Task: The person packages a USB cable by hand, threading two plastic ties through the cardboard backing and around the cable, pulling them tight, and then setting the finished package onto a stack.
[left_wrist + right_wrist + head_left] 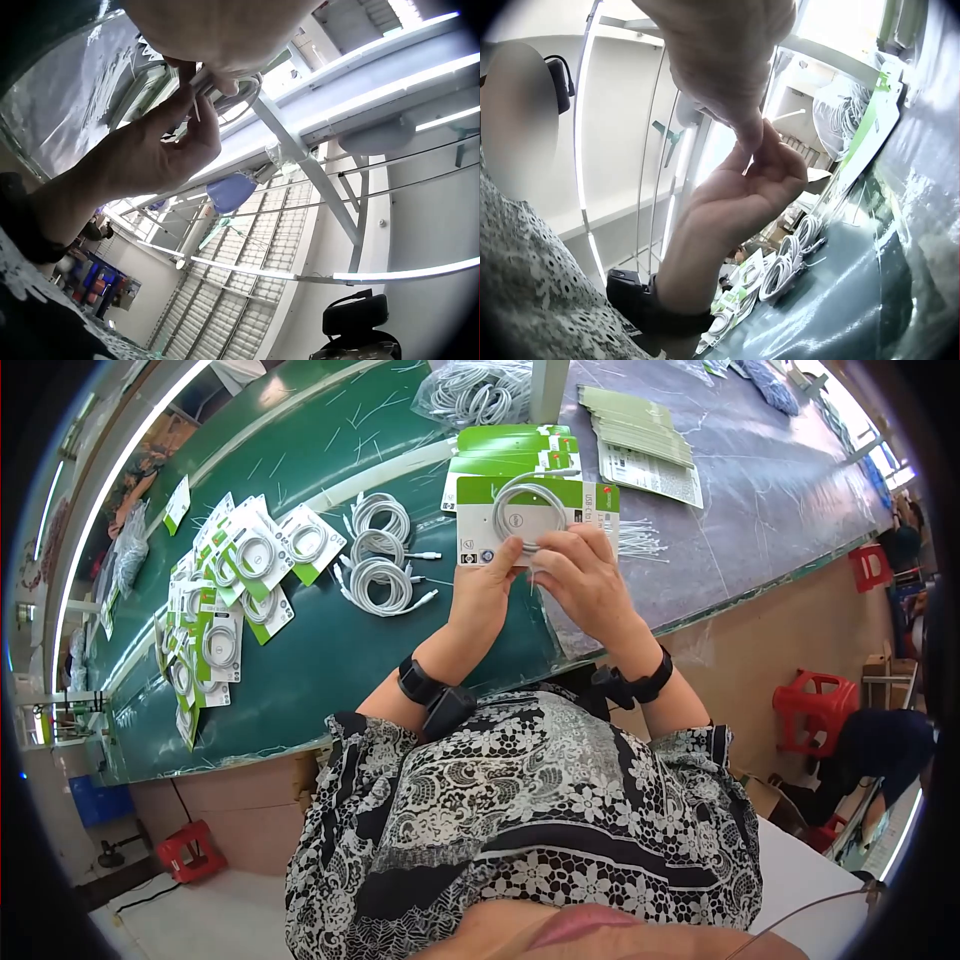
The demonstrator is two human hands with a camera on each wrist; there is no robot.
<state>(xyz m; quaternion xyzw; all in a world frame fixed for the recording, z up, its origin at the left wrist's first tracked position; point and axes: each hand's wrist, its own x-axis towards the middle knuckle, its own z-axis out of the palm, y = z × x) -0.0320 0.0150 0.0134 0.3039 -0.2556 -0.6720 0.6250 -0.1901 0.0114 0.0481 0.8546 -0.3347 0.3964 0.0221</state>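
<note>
Green tabletop [310, 660] | left hand [482, 588] pinches card [475, 525] | right hand [588, 582] pinches white strip [197, 110]

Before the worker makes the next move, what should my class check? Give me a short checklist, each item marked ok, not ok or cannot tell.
1. Left grip steadies the green-and-white card: ok, thumb in front at its lower edge.
2. White cable coil lies against the card's face: ok.
3. Right grip is at the coil: ok, fingers bent at its lower edge.
4. Coil fastened to the card: cannot tell, fingers cover its lower edge.
5. One grip free for another coil: not ok, both are occupied.
6. Loose cable coils at hand: ok, they lie left of the card, apparently within reach.
</note>
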